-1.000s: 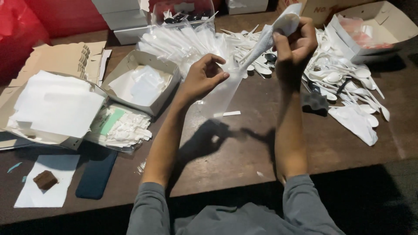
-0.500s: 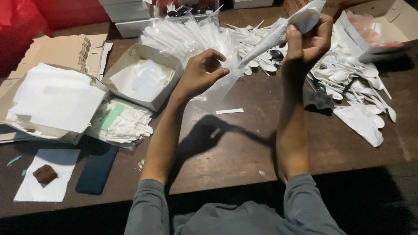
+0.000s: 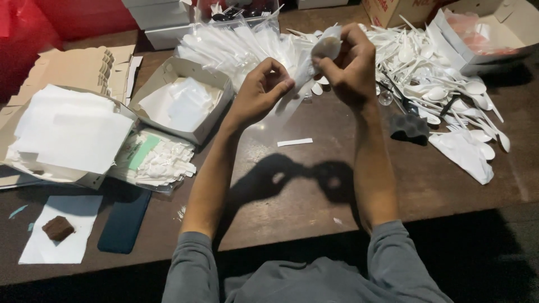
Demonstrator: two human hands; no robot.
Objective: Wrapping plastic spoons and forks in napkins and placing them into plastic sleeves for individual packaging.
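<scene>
Dark brown wood makes the table, and it is crowded along its far edge. Both hands are raised over the middle of it. The right hand pinches a white plastic spoon by its bowl with the fingers pressed together. The left hand has the fingers curled, thumb against forefinger, pinching the thin clear wrapper that hangs under the spoon. A heap of white plastic spoons lies toward the far right corner. A cardboard box with white sheets stands left of the hands. Near the front left corner lie a dark phone and a brown piece on white paper.
</scene>
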